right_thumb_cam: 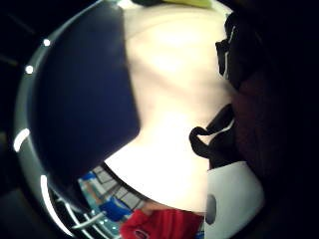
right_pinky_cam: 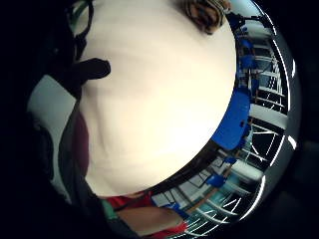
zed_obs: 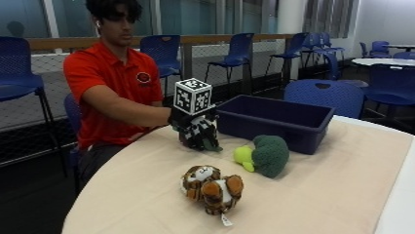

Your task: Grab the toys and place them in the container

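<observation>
One plush tiger (zed_obs: 211,187) lies nearest on the table (zed_obs: 324,195). One plush broccoli (zed_obs: 264,155) sits beyond it at about one o'clock. One dark blue container (zed_obs: 275,120) stands just behind the broccoli. The gloved right hand (zed_obs: 198,129) hangs fingers-down at the container's nine o'clock, fingers relaxed, holding nothing.

In the outside view the gloved right hand (zed_obs: 198,130) has its fingers too blurred to tell their pose, while the little-finger palm view's rim cuts off the tiger plush (right_pinky_cam: 205,14).
</observation>
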`<move>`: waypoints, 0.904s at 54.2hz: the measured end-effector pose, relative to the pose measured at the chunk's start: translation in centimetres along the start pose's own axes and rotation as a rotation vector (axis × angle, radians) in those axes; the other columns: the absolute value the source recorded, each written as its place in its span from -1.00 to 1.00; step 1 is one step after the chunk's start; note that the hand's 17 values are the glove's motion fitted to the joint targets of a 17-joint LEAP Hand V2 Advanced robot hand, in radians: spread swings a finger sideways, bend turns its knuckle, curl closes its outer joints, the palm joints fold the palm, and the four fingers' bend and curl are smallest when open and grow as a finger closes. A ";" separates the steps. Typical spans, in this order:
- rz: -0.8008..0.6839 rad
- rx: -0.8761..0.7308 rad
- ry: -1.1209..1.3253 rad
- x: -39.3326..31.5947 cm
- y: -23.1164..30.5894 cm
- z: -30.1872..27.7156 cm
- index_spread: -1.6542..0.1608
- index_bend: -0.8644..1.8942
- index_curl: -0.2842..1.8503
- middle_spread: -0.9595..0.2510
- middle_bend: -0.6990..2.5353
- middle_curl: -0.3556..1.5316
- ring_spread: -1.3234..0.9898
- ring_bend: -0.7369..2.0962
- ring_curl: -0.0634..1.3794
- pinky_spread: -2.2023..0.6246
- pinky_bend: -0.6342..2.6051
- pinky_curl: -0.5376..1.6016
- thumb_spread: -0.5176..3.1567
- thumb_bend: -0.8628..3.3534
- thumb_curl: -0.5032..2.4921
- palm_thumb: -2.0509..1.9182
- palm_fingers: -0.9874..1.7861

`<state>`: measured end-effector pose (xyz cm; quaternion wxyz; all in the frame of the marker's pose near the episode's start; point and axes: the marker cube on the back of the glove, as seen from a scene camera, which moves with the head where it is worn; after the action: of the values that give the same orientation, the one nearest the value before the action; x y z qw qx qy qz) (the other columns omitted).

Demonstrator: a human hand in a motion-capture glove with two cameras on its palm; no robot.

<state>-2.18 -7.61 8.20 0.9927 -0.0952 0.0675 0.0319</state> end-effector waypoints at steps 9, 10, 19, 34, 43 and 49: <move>-0.035 0.089 -0.095 0.6 0.1 -1.9 0.40 0.03 -0.25 0.21 -0.41 -0.43 -0.18 0.20 -0.38 0.26 0.11 -0.18 -0.08 -0.49 -0.30 0.34 0.18; -0.034 0.102 -0.103 0.8 0.2 -2.2 0.40 0.03 -0.25 0.20 -0.40 -0.42 -0.19 0.20 -0.38 0.26 0.10 -0.18 -0.08 -0.49 -0.30 0.35 0.20; -0.005 0.146 -0.126 1.9 0.0 -6.6 0.40 0.05 -0.19 0.13 -0.37 -0.37 -0.26 0.18 -0.37 0.24 0.05 -0.18 -0.17 -0.50 -0.23 0.37 0.29; -0.075 0.255 -0.226 -5.3 -2.3 -17.1 0.40 0.04 -0.09 0.04 -0.38 -0.32 -0.30 0.15 -0.34 0.23 0.00 -0.17 -0.26 -0.51 -0.14 0.38 0.32; -0.155 0.211 -0.223 -13.3 -6.5 -18.4 0.39 0.02 -0.04 0.01 -0.39 -0.30 -0.31 0.14 -0.33 0.23 -0.01 -0.16 -0.29 -0.52 -0.10 0.38 0.32; -0.201 0.213 -0.194 -17.3 -8.7 -17.5 0.38 0.01 -0.01 0.00 -0.40 -0.28 -0.32 0.13 -0.31 0.23 -0.02 -0.15 -0.30 -0.53 -0.07 0.37 0.32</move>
<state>-20.88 -20.37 -4.82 0.9972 0.0080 -0.0352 -0.0657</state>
